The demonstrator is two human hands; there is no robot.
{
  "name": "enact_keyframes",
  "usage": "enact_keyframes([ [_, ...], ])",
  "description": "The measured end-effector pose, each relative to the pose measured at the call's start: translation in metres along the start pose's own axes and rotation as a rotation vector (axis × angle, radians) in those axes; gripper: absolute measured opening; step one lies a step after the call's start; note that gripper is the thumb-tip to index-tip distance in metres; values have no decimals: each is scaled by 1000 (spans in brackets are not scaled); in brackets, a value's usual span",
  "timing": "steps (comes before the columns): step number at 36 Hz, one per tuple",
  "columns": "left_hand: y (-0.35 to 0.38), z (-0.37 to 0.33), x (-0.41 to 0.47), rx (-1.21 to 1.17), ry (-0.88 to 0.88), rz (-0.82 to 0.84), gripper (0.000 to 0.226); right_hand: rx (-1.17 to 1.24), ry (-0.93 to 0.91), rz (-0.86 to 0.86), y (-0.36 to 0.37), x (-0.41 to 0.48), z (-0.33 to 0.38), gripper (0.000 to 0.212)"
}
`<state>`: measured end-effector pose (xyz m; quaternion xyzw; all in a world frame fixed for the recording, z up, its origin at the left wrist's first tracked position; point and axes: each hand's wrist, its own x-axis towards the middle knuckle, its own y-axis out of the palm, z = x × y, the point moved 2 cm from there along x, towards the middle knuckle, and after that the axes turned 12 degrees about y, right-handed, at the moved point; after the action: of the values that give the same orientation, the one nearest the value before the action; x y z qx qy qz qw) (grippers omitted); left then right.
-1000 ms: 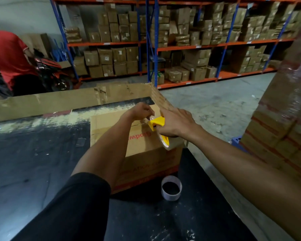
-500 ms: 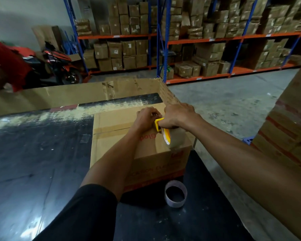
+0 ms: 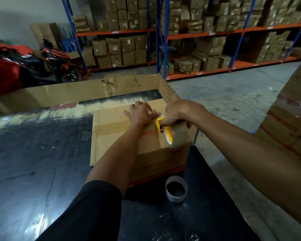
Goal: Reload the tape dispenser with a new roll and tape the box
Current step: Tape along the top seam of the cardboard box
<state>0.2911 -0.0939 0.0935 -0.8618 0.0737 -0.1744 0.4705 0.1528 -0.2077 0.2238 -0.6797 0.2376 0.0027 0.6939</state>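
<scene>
A brown cardboard box (image 3: pixel 115 136) with red print sits on the black table (image 3: pixel 33 162), its top flaps closed with a tape strip across them. My left hand (image 3: pixel 140 113) lies flat on the box top, fingers spread, pressing down. My right hand (image 3: pixel 179 113) grips the yellow tape dispenser (image 3: pixel 163 129), which carries a clear-brown tape roll (image 3: pixel 178 136) and rests on the box's near right corner, just beside my left hand.
An empty white tape core (image 3: pixel 175 188) stands on the table in front of the box. A large flattened carton (image 3: pixel 76 91) lines the table's far edge. Stacked wrapped cartons (image 3: pixel 292 119) rise at right. Shelving with boxes and a red motorbike (image 3: pixel 56 65) stand behind.
My left hand has moved from pinching at the dispenser to lying flat on the box top further away. The dispenser has come towards me to the box's near corner.
</scene>
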Motion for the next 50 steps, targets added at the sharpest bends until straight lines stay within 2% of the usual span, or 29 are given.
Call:
enact_keyframes([
  [6,-3,-6,-5,-51,39,5,39,27,4,17,-1,-16,-7,38],
  [8,-5,-8,-9,-117,125,-32,36,39,6,2,-2,-17,-5,40],
  [10,-13,-12,-18,-87,315,-12,33,52,6,10,-3,-20,-5,48],
  [12,-14,-13,-28,0,529,149,38,62,0,24,-3,-22,-5,50],
  [14,-10,-12,-37,81,603,352,43,65,-4,29,-4,-26,-4,50],
  [16,-6,-8,-45,181,569,431,50,69,1,29,-3,-29,-4,50],
  [18,-5,-8,-47,246,534,437,53,66,2,7,-1,-30,-3,51],
  [22,-5,-13,-48,262,513,451,54,51,10,-13,4,-32,-5,53],
  [33,-2,-21,-50,354,452,504,61,-3,21,43,4,-51,-13,38],
  [37,-5,-24,-57,319,439,521,59,41,28,42,2,-52,-9,54],
  [41,-5,-21,-65,346,469,493,54,77,34,26,0,-50,-7,56],
  [44,-5,-23,-64,390,444,500,55,61,19,-12,3,-50,-8,52],
  [50,-4,-23,-65,370,452,474,55,4,-22,39,15,-64,-22,37],
])
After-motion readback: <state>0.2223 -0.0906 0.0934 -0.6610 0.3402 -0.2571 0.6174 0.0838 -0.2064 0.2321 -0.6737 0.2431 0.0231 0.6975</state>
